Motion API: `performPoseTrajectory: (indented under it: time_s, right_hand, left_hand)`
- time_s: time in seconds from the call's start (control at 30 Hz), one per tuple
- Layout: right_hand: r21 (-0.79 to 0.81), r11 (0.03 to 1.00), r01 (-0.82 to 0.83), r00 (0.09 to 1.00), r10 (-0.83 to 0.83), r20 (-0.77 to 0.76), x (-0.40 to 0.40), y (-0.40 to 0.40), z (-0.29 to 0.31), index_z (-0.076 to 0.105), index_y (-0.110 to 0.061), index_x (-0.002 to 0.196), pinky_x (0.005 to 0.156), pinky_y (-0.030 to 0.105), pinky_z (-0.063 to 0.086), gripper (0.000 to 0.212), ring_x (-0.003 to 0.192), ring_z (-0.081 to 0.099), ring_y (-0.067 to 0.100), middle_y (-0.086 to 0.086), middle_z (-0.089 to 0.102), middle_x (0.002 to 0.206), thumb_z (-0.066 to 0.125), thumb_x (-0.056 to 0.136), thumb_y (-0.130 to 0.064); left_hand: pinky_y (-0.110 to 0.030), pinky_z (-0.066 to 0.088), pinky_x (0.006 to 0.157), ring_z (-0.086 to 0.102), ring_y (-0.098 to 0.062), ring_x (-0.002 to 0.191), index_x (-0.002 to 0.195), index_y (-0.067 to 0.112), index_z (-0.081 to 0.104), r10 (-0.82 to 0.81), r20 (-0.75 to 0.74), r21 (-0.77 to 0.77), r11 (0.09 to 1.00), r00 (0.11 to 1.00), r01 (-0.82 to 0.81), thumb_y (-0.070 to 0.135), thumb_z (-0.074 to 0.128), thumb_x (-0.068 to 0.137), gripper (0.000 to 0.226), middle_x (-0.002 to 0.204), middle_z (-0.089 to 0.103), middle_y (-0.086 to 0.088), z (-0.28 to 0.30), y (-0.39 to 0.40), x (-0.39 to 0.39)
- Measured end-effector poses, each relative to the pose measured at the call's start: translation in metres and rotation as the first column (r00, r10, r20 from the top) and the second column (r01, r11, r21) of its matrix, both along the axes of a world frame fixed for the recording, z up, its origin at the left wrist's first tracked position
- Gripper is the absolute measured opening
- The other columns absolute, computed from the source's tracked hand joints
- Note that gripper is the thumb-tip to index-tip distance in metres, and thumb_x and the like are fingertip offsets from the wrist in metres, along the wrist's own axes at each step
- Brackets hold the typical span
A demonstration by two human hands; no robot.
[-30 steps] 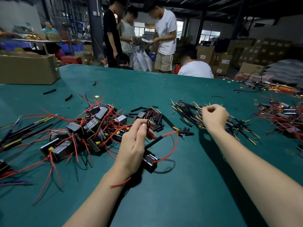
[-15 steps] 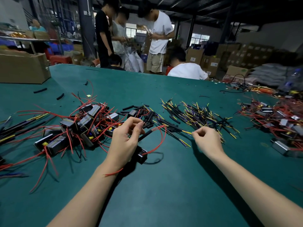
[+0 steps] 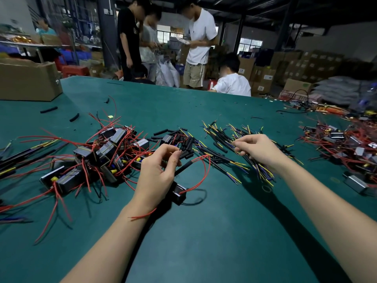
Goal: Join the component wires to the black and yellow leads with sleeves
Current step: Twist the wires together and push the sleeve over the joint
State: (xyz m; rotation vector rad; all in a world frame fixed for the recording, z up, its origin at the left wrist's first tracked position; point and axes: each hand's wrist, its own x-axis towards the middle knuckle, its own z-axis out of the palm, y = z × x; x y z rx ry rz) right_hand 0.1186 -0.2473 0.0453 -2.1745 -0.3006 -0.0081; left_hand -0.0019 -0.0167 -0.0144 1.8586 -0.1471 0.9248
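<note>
My left hand (image 3: 158, 173) pinches the red wire of a small black component (image 3: 179, 192) that hangs just under my palm; a black sleeve (image 3: 183, 168) sits on that red wire loop. My right hand (image 3: 259, 149) hovers over the heap of black and yellow leads (image 3: 240, 156), fingers curled and pinching at thin leads on top of it. Loose black sleeves (image 3: 188, 147) lie between the two hands. A pile of black components with red wires (image 3: 98, 158) lies left of my left hand.
A cardboard box (image 3: 28, 80) stands at the table's far left. Another heap of components with red wires (image 3: 346, 148) covers the right side. Several people stand and sit beyond the green table's (image 3: 214, 231) far edge. Stray sleeves (image 3: 49, 109) lie at the back left.
My right hand dropped back from the far side of the lead heap, then moved up onto its top and now pinches at leads. My left hand kept its hold on the red wire.
</note>
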Motion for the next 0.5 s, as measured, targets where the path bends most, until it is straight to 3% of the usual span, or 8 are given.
performPoseTrajectory:
  time_s: [0.13,0.23,0.33,0.5]
  right_hand:
    - [-0.373,0.922,-0.108,0.993,0.12,0.008,0.011,0.007,0.003,0.073,-0.02,0.094,0.072,0.019,0.041,0.01,0.077,0.059,0.009,-0.002,0.07,0.085,0.065,0.088,-0.022]
    - [-0.551,0.829,-0.096,0.988,0.148,0.051,0.016,0.02,-0.005,0.074,-0.019,0.093,0.073,0.018,0.038,0.012,0.085,0.057,0.01,-0.005,0.065,0.082,0.069,0.085,-0.025]
    - [-0.602,0.798,-0.029,0.987,0.117,0.108,0.017,0.03,-0.013,0.07,-0.022,0.083,0.075,0.028,0.047,0.007,0.085,0.059,0.018,-0.005,0.061,0.077,0.072,0.081,-0.029]
    - [-0.632,0.774,-0.031,0.988,0.121,0.1,0.019,0.036,-0.01,0.07,-0.015,0.082,0.078,0.032,0.05,0.009,0.087,0.061,0.024,0.008,0.067,0.092,0.073,0.082,-0.024]
  left_hand:
    - [-0.035,0.05,0.07,0.062,-0.015,0.07,0.089,0.019,0.062,-0.001,-0.002,0.002,1.0,1.0,0.001,0.013,0.058,0.093,0.008,0.073,0.066,0.005,0.0,0.0,0.001]
    - [-0.039,0.049,0.069,0.063,-0.016,0.071,0.089,0.018,0.063,-0.001,-0.011,-0.015,1.0,1.0,0.001,0.013,0.059,0.093,0.007,0.074,0.066,0.005,0.001,-0.001,0.001]
    - [-0.04,0.049,0.068,0.063,-0.017,0.071,0.089,0.018,0.063,-0.001,-0.011,-0.015,1.0,1.0,0.001,0.013,0.059,0.093,0.008,0.074,0.066,0.005,0.001,-0.001,0.0]
    - [-0.042,0.049,0.068,0.063,-0.019,0.071,0.088,0.017,0.063,-0.002,-0.009,-0.009,1.0,1.0,0.002,0.014,0.059,0.093,0.007,0.074,0.065,0.003,0.001,-0.001,-0.001]
